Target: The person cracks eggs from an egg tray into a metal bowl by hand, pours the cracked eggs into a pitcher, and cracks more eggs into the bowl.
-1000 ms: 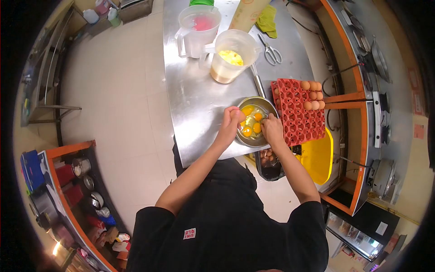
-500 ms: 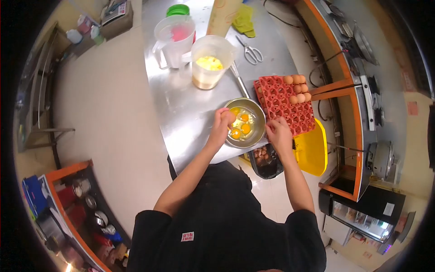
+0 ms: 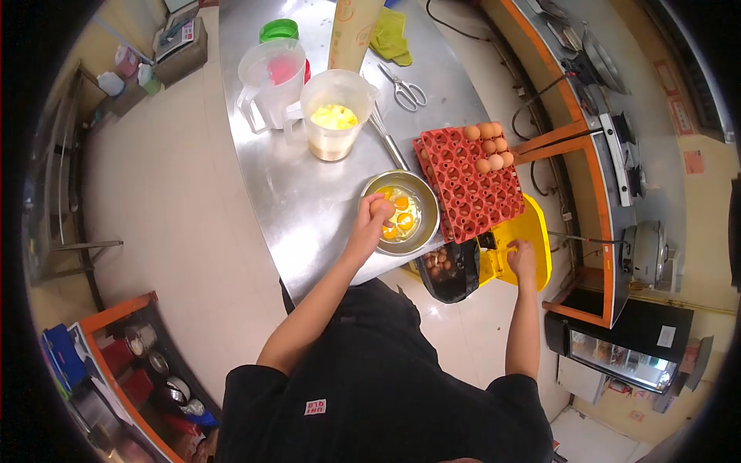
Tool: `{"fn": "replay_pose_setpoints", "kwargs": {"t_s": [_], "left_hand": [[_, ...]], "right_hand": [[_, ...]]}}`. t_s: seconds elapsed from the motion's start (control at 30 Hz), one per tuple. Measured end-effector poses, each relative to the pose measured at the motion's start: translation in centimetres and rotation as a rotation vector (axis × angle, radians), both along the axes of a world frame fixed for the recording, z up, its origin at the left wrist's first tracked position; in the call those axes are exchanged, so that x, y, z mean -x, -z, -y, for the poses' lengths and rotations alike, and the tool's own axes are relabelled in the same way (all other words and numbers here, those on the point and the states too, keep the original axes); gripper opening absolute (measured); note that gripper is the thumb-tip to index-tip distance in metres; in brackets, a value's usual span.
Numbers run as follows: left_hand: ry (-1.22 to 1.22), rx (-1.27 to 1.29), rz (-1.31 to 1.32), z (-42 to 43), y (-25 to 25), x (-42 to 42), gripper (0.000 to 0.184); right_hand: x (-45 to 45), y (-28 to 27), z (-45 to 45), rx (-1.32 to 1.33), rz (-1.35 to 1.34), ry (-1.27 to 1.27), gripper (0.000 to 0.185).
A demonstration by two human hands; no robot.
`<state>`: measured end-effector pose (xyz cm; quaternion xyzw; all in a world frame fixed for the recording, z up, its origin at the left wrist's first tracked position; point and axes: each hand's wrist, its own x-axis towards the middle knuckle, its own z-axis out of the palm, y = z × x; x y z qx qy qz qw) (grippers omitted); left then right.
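My left hand [image 3: 369, 222] is closed round a brown egg [image 3: 381, 207] over the left side of a metal bowl [image 3: 430, 224]. Several yolks [image 3: 405, 221] lie in clear egg white inside the bowl. My right hand [image 3: 521, 255] is off to the right, above a yellow bin [image 3: 535, 231], its fingers bent; whether it holds anything is too small to tell. Between my hands, below the table edge, a black-lined bin [image 3: 455, 279] contains eggshells [image 3: 437, 263]. A red egg tray [image 3: 463, 181] with several brown eggs [image 3: 488, 145] at its far corner stands beside the bowl.
On the steel table [image 3: 270, 201] are a jug with yellow pieces [image 3: 332, 127], a second jug [image 3: 272, 81], a whisk [image 3: 392, 144], scissors [image 3: 404, 91], a green cloth [image 3: 391, 38] and a green lid [image 3: 279, 30]. Orange-framed shelving [image 3: 594, 224] stands at the right.
My right hand has moved from the bowl's right rim out to the right, over the bins. My left hand still holds the egg at the bowl. The camera view has shifted.
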<state>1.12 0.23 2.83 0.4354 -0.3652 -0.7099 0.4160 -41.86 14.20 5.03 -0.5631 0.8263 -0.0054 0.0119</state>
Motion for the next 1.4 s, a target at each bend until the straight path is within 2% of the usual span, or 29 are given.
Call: {"fn": "replay_pose_setpoints", "kwargs": {"t_s": [0.07, 0.13, 0.27, 0.33, 0.4, 0.5, 0.53, 0.63, 0.73, 0.83, 0.93, 1.03, 1.17, 1.23, 1.4], "left_hand": [[0.005, -0.006, -0.002, -0.3, -0.2, -0.4, 0.035], [0.017, -0.008, 0.003, -0.3, -0.8, -0.9, 0.035], [-0.013, -0.012, -0.004, -0.4, -0.7, -1.3, 0.035], [-0.020, 0.001, 0.001, -0.5, -0.5, -1.3, 0.035], [-0.021, 0.015, -0.003, -0.7, -0.1, -1.2, 0.035], [-0.025, 0.020, 0.003, -0.7, 0.4, -1.0, 0.036], [-0.030, 0.014, 0.006, -0.8, 0.4, -0.9, 0.037], [-0.040, 0.013, 0.011, -1.0, -0.1, -1.0, 0.038], [-0.036, 0.034, 0.032, -1.0, 0.1, -1.2, 0.038], [-0.058, 0.059, 0.060, -0.8, 0.9, -1.1, 0.039], [-0.081, 0.051, 0.084, -0.5, 0.8, -0.8, 0.040], [-0.066, 0.030, 0.079, -0.5, -0.6, -0.4, 0.042], [0.020, -0.020, 0.098, -0.4, -1.3, 0.1, 0.043], [0.021, 0.013, 0.090, -0.4, -0.1, 0.5, 0.044], [0.060, 0.029, 0.188, -1.1, 0.2, 0.7, 0.050]], "right_hand": [[0.0, -1.3, 3.5, 0.039, 0.103, 0.017, 0.015], [-3.2, -6.2, 7.6, -0.005, 0.142, 0.092, 0.022], [-6.3, -8.9, 15.9, 0.294, 0.297, -0.099, 0.026], [-9.8, -10.4, 20.1, 0.312, 0.201, -0.244, 0.025], [-11.6, -9.2, 23.8, 0.362, 0.196, -0.405, 0.028], [-9.3, -4.3, 28.2, 0.166, -0.130, -0.573, 0.029], [-7.8, -2.9, 29.6, 0.081, -0.165, -0.631, 0.030], [-7.2, -2.5, 32.0, -0.103, -0.028, -0.611, 0.028], [-7.8, -4.0, 31.1, -0.069, 0.046, -0.625, 0.028], [-9.2, -5.3, 28.3, 0.376, 0.230, -0.564, 0.028], [-11.3, -5.0, 23.8, 0.203, 1.424, -0.010, 0.027], [-16.2, -4.8, 18.0, 0.218, 1.747, 0.149, 0.024], [-20.9, -2.8, 13.5, 0.110, 1.704, 0.206, 0.022], [-23.1, -2.6, 12.5, 0.112, 1.665, 0.182, 0.021], [-24.1, -0.8, 11.3, 0.143, 1.752, 0.207, 0.021]]}}
